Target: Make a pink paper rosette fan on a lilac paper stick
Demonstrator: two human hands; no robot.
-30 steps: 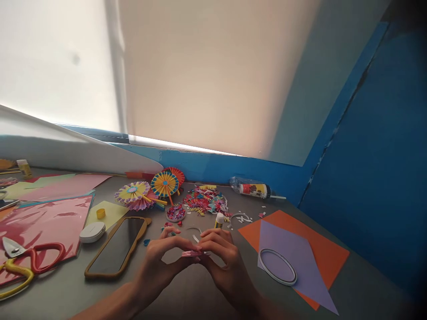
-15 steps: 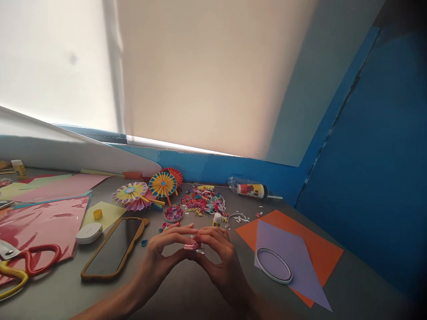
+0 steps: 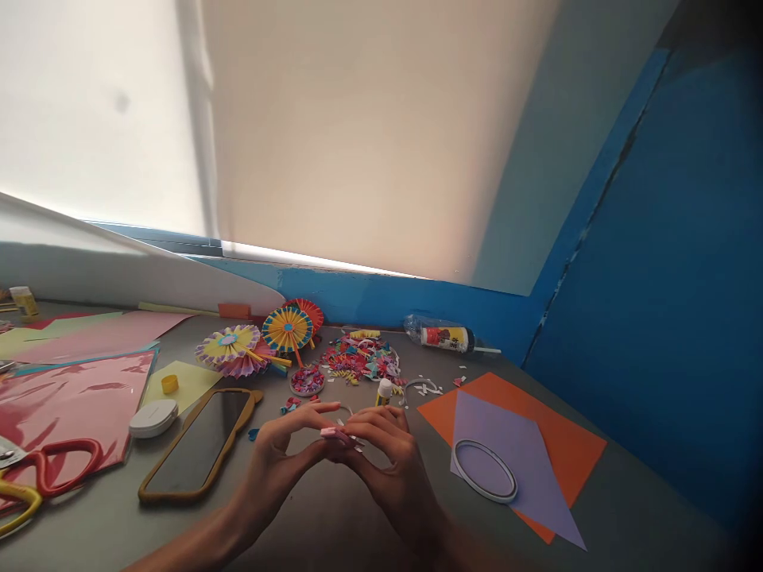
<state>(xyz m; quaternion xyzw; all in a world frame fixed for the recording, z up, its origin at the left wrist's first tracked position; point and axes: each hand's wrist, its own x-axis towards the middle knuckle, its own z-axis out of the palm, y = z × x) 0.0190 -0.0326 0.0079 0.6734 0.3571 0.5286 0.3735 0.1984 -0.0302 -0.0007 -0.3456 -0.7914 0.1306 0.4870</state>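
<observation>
Both my hands meet at the lower middle of the head view around a small folded piece of pink paper (image 3: 331, 433). My left hand (image 3: 286, 449) pinches it from the left, its index finger raised a little over the top. Thumb and fingers of my right hand (image 3: 387, 449) close on its right side and hide part of it. Just behind the fingers stands a glue stick (image 3: 385, 391) without its cap. Small white scraps show beside the fingertips.
Left lie a phone (image 3: 199, 445), a white case (image 3: 153, 418), a yellow cap (image 3: 170, 384) and scissors (image 3: 68, 467). Paper fans (image 3: 288, 327), a heap of scraps (image 3: 361, 357) and a bottle (image 3: 444, 338) sit at the back. A tape roll (image 3: 486, 472) rests on purple paper (image 3: 524, 433) at right.
My left index finger has lifted slightly, and the pink paper has shifted a little left and up between my hands. The whole view has moved slightly.
</observation>
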